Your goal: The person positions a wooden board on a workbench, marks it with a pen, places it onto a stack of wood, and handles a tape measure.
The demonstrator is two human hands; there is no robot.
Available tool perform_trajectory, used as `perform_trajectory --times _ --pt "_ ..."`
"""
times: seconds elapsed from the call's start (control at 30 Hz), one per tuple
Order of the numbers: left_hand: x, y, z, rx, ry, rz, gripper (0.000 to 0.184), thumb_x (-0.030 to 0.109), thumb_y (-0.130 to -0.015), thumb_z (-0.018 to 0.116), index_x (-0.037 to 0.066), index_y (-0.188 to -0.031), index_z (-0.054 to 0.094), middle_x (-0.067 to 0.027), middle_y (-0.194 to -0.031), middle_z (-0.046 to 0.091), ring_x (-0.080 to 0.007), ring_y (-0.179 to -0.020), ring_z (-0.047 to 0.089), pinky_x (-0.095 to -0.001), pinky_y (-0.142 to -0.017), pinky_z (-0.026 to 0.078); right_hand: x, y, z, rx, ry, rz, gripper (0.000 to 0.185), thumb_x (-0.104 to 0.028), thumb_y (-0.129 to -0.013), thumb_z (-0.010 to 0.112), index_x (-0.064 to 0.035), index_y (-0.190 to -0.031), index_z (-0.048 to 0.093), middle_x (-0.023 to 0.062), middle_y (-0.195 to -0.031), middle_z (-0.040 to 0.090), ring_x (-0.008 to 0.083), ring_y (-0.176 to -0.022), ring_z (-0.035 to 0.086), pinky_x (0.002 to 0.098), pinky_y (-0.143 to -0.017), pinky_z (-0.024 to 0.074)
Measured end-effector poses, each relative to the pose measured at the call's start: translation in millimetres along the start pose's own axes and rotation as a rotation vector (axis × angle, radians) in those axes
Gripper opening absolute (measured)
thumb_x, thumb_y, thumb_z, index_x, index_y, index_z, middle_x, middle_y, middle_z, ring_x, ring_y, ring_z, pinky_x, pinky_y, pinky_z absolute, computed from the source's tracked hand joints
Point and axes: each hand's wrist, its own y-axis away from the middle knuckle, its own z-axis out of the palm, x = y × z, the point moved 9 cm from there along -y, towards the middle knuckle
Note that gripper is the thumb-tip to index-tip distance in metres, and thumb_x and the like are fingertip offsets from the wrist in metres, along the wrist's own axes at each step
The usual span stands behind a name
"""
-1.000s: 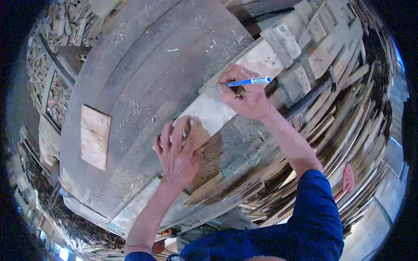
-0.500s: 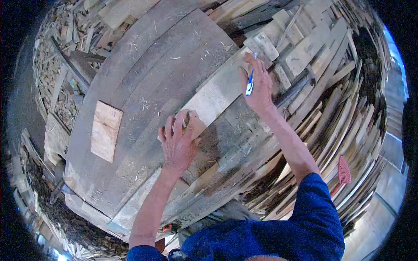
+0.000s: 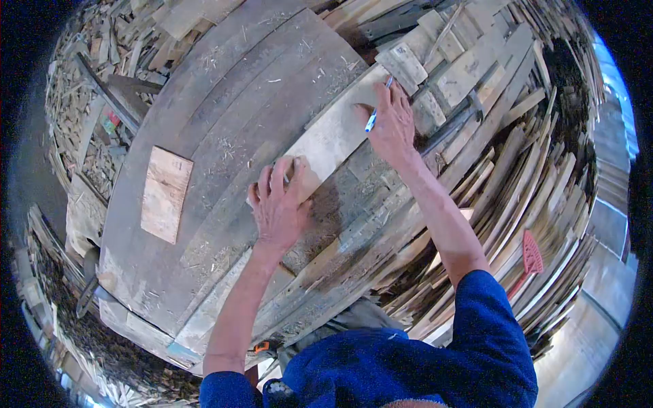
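A pale wooden board point(image 3: 330, 146) lies slantwise on the workbench. Over its near left end, my left hand point(image 3: 280, 204) presses with bent fingers gripping the edge. A small gap shows between thumb and forefinger, and what is inside it is hard to make out. Toward the board's far end, my right hand point(image 3: 393, 126) is closed around a blue and white pen point(image 3: 371, 121). The pen's upper part passes between the fingers, and its contact with the board cannot be told.
A short plywood piece point(image 3: 166, 194) lies to the left on the workbench point(image 3: 224, 129), among wood shavings. Small blocks point(image 3: 403, 64) sit beyond the board. Long offcuts point(image 3: 537, 197) are heaped on the right, with a red fly swatter point(image 3: 532, 255) among them. Scrap wood fills the far left.
My right hand, with the pen, has shifted slightly left over the board. My left hand stays on the near end. The whole view has shifted a little.
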Motion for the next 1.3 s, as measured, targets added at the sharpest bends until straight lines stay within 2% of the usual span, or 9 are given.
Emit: perform_trajectory --times 0.07,0.4,0.5,0.57,0.77,0.9,1.17,1.23,1.3 --pt "0.6 -0.3 -4.6 0.046 0.041 0.003 0.089 0.015 -0.067 0.088 0.021 -0.147 0.05 -0.0026 -0.151 0.039 -0.0333 -0.138 0.038 -0.0624 -0.107 0.033 -0.7 -0.9 -1.4 0.025 0.009 -0.026 0.057 -0.032 -0.09 0.074 -0.0012 -0.131 0.05 0.0282 -0.139 0.052 0.0459 -0.129 0.05 0.051 -0.108 0.0419" --pt "21.1 -27.6 5.4 0.109 0.065 0.032 0.091 0.03 -0.072 0.088 0.022 -0.152 0.044 -0.0084 -0.157 0.033 -0.0341 -0.144 0.034 -0.0649 -0.114 0.029 -6.8 -6.0 -9.1 -0.019 0.014 -0.018 0.059 -0.035 -0.089 0.075 -0.0016 -0.13 0.051 0.0277 -0.137 0.054 0.0439 -0.129 0.051 0.0485 -0.107 0.0433" --pt "31.6 -43.2 2.7 0.109 0.087 0.003 0.087 0.022 -0.069 0.089 0.022 -0.147 0.05 -0.0035 -0.15 0.038 -0.0326 -0.139 0.038 -0.0641 -0.107 0.034 -2.1 -2.6 -2.0 -0.016 0.008 -0.037 0.059 -0.035 -0.089 0.075 -0.0017 -0.132 0.051 0.0272 -0.137 0.054 0.0437 -0.13 0.051 0.0485 -0.108 0.0423" --pt "33.4 -41.7 3.1 0.098 0.076 0.001 0.087 0.021 -0.069 0.089 0.022 -0.147 0.05 -0.0035 -0.149 0.038 -0.0322 -0.138 0.039 -0.0636 -0.105 0.035 3.4 -1.7 4.1 -0.027 -0.054 0.02 0.065 -0.037 -0.09 0.072 -0.0018 -0.139 0.048 0.0305 -0.143 0.048 0.0462 -0.137 0.043 0.0524 -0.116 0.0341" --pt "33.9 -43.5 1.7 0.107 0.041 0.015 0.088 0.022 -0.07 0.089 0.023 -0.148 0.05 -0.0045 -0.15 0.038 -0.0322 -0.138 0.039 -0.0636 -0.105 0.036 -8.4 -19.8 13.9 -0.046 -0.087 0.054 0.062 -0.036 -0.09 0.072 -0.0047 -0.138 0.049 0.0252 -0.145 0.05 0.0431 -0.139 0.043 0.0539 -0.115 0.032" --pt "32.2 -45.1 6.4 0.072 0.049 -0.017 0.087 0.021 -0.07 0.088 0.023 -0.149 0.05 -0.0063 -0.152 0.037 -0.0337 -0.139 0.038 -0.0645 -0.107 0.034 -12.3 -18.5 4.1 0.108 -0.083 -0.01 0.059 -0.039 -0.09 0.072 -0.0055 -0.133 0.05 0.0223 -0.138 0.055 0.0408 -0.134 0.047 0.055 -0.111 0.0342" --pt "29.2 -44.8 6.6 0.079 0.065 -0.012 0.091 0.02 -0.071 0.088 0.025 -0.151 0.045 -0.0075 -0.151 0.036 -0.0348 -0.139 0.037 -0.0649 -0.108 0.035 8.5 -0.1 -6.7 -0.059 -0.004 0.101 0.062 -0.045 -0.091 0.069 -0.0064 -0.136 0.049 0.021 -0.136 0.056 0.0386 -0.126 0.054 0.0491 -0.105 0.0424" --pt "28.1 -43.3 5.7 0.077 0.075 -0.02 0.091 0.02 -0.072 0.087 0.026 -0.151 0.044 -0.0076 -0.151 0.036 -0.0348 -0.139 0.037 -0.0649 -0.107 0.035 18.1 4.0 -10.3 -0.218 -0.043 0.295 0.062 -0.041 -0.091 0.069 -0.0062 -0.138 0.048 0.0224 -0.131 0.058 0.0413 -0.121 0.057 0.0497 -0.1 0.0466" --pt "28.7 -43.0 3.8 0.085 0.074 -0.007 0.089 0.018 -0.073 0.086 0.026 -0.151 0.044 -0.0075 -0.15 0.036 -0.0343 -0.139 0.037 -0.0642 -0.108 0.034 19.6 6.6 -9.5 -0.115 0.019 0.125 0.053 -0.03 -0.093 0.068 -0.0066 -0.137 0.05 0.0231 -0.127 0.06 0.043 -0.116 0.06 0.0504 -0.095 0.0493"
